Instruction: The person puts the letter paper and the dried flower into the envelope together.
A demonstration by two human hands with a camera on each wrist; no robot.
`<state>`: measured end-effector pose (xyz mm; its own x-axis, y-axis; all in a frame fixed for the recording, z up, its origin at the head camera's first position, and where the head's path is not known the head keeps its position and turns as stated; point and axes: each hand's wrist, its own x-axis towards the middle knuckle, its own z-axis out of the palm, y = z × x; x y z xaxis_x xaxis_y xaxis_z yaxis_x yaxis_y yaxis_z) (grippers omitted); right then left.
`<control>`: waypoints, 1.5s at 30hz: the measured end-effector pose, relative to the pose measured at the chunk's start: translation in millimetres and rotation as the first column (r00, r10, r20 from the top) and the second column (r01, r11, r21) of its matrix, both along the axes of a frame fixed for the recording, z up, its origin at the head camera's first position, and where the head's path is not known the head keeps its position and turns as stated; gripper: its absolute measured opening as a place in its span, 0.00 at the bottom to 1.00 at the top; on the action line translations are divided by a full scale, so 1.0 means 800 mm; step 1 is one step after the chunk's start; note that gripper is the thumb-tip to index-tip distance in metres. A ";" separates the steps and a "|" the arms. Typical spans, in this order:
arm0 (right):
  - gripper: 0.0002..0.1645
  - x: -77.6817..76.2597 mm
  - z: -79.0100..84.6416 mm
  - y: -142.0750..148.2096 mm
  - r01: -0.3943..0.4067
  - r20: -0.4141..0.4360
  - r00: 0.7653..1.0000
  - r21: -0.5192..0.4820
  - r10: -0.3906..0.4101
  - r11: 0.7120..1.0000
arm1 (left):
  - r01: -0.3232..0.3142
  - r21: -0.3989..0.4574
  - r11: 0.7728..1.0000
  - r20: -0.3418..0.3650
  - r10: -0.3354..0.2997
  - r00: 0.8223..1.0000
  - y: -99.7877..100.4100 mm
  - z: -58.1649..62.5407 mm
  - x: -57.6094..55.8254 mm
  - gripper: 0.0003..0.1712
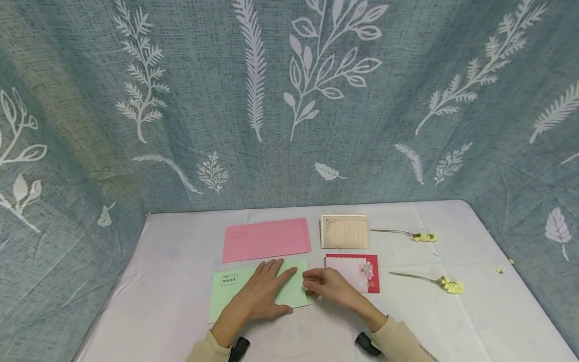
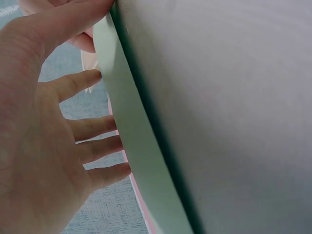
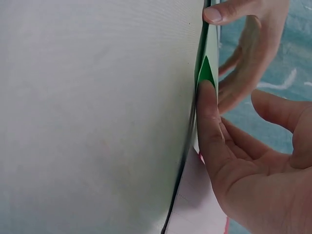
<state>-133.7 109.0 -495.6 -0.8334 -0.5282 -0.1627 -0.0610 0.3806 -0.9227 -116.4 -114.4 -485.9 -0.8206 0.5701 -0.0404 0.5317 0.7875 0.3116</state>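
Observation:
A pale green envelope [image 1: 289,296] with a printed box lies at the table's near middle. My left hand [image 1: 264,294] rests flat on it, fingers spread and thumb by its near edge. My right hand [image 1: 332,286], fingers curled, holds the envelope's right end. In the right wrist view, a dark green gap [image 3: 206,70] shows between the envelope's layers, beside a right fingertip [image 3: 207,92]. The left wrist view shows the left fingers [image 2: 97,148] along the envelope's side [image 2: 141,141]. The exact grip of the right fingertips is partly hidden.
A pink envelope [image 1: 267,240] lies behind the green one. A red-edged floral card [image 1: 346,271] sits beside the right hand, with a beige card stack [image 1: 345,232] behind. Two yellow flower stems [image 1: 450,285] [image 1: 422,237] lie at the right. A patterned curtain [image 1: 271,176] hangs behind.

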 end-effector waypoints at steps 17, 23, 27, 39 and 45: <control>0.25 -0.001 -0.001 -0.001 -0.014 0.018 1.000 -0.001 0.014 1.000 | -0.003 0.003 1.000 -0.019 0.003 1.000 0.000 0.001 0.000 0.48; 0.26 0.000 0.002 0.001 -0.019 0.048 0.999 -0.009 0.019 1.000 | 0.002 0.001 1.000 -0.034 -0.001 0.999 0.001 0.001 -0.001 0.49; 0.26 0.000 0.007 0.002 -0.025 0.054 0.998 -0.006 0.025 1.000 | 0.007 -0.005 1.000 -0.054 -0.007 0.999 0.000 0.000 -0.001 0.49; 0.24 -0.001 0.023 0.009 -0.069 0.033 0.997 -0.045 0.070 0.997 | -0.002 0.015 1.000 -0.078 0.003 0.997 -0.002 0.006 -0.002 0.48; 0.22 -0.002 0.023 0.009 -0.060 0.031 0.998 -0.045 0.062 0.997 | -0.005 0.024 1.000 -0.092 0.007 0.996 -0.003 0.008 -0.003 0.48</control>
<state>-135.1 116.5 -477.2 -0.7941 -0.5851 -0.1647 -0.0529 0.3365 -0.9402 -118.6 -116.8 -479.9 -0.8237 0.5649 0.0489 0.5542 0.7840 0.2798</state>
